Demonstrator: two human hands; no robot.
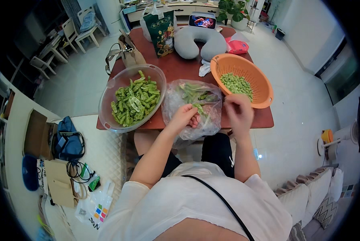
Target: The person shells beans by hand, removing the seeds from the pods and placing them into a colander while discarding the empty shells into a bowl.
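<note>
My left hand pinches a green edamame pod over a clear plastic bag. Inside the bag lie green pods or husks. My right hand is slightly blurred by the near rim of an orange colander, its fingers curled together; what they hold, if anything, I cannot make out. Shelled green beans cover part of the colander's bottom. On the left, a large clear plastic bowl holds a heap of edamame pods, with a pale opened husk on top.
Across the red-brown table sit a grey neck pillow, a lit phone, a dark green bag, a pink tissue pack and a beige handbag. A quilted seat with bags lies left; a fan stands right.
</note>
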